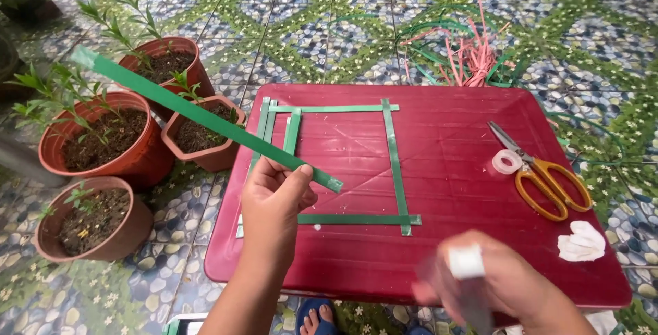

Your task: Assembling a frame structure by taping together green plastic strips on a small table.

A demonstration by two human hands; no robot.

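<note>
Two hands busy: right hand (pixel 507 283), blurry, grips a small white-capped tube (pixel 466 263) nearest the camera. Left hand (pixel 274 201) pinches a green strip (pixel 199 112), which runs up-left over the flowerpots (pixel 103 136), beside the green frame (pixel 394 164) on the red tray (pixel 452 164).

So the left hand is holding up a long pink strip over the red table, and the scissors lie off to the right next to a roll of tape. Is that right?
Not quite: the strip in the left hand is green, not pink, as the head view shows. The pink strips lie on the floor beyond the red table. The rest holds: the scissors lie to the right beside the roll of tape.
</note>
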